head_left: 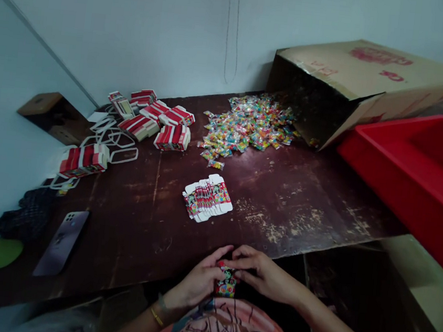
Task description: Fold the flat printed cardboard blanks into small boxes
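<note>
Close to my body, beyond the table's front edge, a small printed candy box [226, 284] in red, green and black is held between both hands. My left hand [204, 278] closes on its left side. The fingers of my right hand [260, 270] pinch its upper right side, and they cover its top end. In front of my hands a fanned stack of flat printed box blanks [207, 198] with white flaps lies on the table. Behind it spreads a heap of small clear-wrapped colourful candies [249, 126].
The dark worn table [129, 219] carries bundled red-and-white boxes [172, 137] and white bands [124, 155] at left. A phone [62, 243], a green cup [0, 255] and a wooden box [54, 117] stand leftward. At right are a large carton [374, 71] and a red tray [401, 190].
</note>
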`<control>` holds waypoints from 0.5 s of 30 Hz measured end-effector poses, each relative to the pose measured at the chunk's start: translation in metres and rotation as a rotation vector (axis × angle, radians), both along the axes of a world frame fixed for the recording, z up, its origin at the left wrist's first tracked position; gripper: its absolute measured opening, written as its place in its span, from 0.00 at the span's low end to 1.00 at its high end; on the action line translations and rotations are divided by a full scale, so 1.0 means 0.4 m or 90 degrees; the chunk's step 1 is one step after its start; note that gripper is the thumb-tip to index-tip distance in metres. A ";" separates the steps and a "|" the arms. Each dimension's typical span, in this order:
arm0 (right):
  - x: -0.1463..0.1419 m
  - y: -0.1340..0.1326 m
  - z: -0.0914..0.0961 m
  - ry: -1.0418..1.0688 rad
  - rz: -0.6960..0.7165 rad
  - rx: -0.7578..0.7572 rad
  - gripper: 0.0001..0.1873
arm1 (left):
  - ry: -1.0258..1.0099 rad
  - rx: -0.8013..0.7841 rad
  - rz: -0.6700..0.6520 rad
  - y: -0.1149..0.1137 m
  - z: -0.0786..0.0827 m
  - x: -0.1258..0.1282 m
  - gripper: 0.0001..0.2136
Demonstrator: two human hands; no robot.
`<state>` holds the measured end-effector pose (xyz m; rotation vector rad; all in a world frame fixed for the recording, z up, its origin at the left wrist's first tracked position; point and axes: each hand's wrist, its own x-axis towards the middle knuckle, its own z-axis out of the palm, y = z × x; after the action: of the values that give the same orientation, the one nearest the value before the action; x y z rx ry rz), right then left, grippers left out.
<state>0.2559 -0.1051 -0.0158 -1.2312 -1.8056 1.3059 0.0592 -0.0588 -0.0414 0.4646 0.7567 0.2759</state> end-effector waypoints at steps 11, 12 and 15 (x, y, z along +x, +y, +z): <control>0.069 0.442 -0.032 -0.304 -0.199 0.275 0.16 | 0.183 0.407 -0.129 0.045 0.109 -0.067 0.10; 0.068 0.504 -0.044 -0.321 -0.206 0.286 0.17 | 0.216 0.451 -0.147 0.049 0.123 -0.087 0.10; 0.066 0.621 -0.075 -0.347 -0.188 0.314 0.18 | 0.329 0.559 -0.209 0.054 0.139 -0.155 0.14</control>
<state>0.2824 0.1435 -0.0456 -1.5713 -2.0324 0.3356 -0.0029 -0.0371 0.0143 1.5175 1.0252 0.1662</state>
